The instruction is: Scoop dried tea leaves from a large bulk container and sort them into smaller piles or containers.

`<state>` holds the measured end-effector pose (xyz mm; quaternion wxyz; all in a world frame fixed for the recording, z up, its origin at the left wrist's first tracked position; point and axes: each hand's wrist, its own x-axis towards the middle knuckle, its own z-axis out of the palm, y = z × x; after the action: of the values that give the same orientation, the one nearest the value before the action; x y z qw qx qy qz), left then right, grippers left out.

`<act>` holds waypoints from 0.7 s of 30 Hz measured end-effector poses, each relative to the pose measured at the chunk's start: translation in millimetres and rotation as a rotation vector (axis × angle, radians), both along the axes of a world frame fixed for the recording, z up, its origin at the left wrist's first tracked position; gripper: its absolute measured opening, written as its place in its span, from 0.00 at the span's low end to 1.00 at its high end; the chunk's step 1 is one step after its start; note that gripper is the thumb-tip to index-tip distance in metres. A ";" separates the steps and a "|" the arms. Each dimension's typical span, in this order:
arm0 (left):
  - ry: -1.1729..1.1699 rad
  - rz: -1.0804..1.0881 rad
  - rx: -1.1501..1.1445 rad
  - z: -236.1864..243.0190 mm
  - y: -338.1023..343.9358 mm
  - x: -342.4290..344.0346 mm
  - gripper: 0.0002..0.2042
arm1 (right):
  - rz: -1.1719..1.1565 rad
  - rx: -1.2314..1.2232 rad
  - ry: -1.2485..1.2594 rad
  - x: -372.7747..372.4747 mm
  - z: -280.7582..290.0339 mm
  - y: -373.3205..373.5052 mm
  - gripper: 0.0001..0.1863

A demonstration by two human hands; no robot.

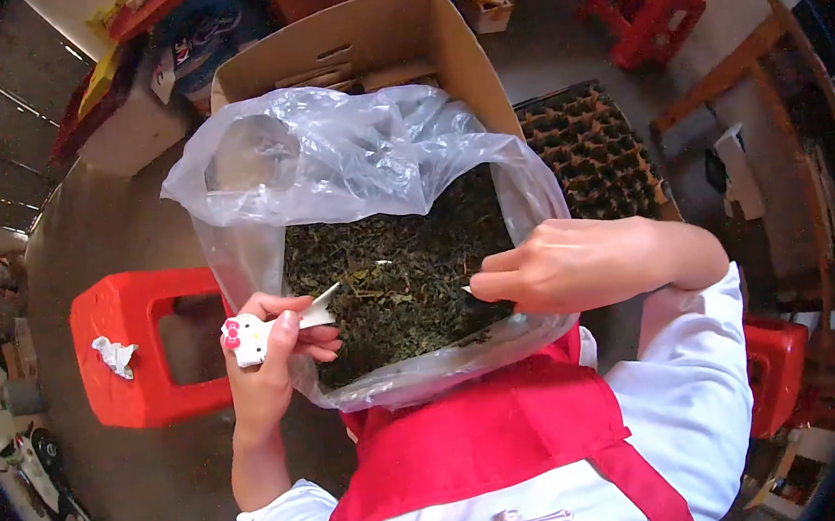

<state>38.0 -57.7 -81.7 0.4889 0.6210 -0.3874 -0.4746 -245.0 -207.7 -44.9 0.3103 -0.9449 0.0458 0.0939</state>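
A clear plastic bag lines a cardboard box in front of me. It holds a heap of dark green, dried-looking leaves. At the heap's left edge my left hand is closed round a white thing with a cat-face end and pink bow. A pale, flared white piece sticks out past its fingers over the leaves; whether the two are joined I cannot tell. On the right, my right hand is pinched low over the leaves, a small white bit showing at its fingertips.
A red plastic stool with crumpled white paper stands left. Beyond the box's right side lies a dark tray with rows of cells. Another red stool is at the far right, near a wooden frame.
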 end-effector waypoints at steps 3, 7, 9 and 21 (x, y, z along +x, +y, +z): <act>0.007 0.007 -0.005 -1.4 1.7 1.5 0.13 | 0.149 0.084 -0.004 6.1 -2.5 -6.5 0.13; 0.064 -0.015 0.001 -1.1 0.6 4.7 0.12 | 0.187 -0.044 0.020 8.2 -7.0 -6.9 0.13; 0.062 -0.019 -0.010 -3.5 1.5 7.2 0.13 | 0.198 -0.041 0.023 14.9 -13.2 -10.6 0.13; 0.022 -0.004 -0.028 -7.4 -0.2 5.8 0.13 | -0.043 -0.120 -0.352 47.9 -66.3 -9.2 0.11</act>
<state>43.7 -57.9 -89.1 0.5009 0.6080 -0.3898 -0.4770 -197.1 -216.9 -111.2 0.2584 -0.9624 0.0166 -0.0823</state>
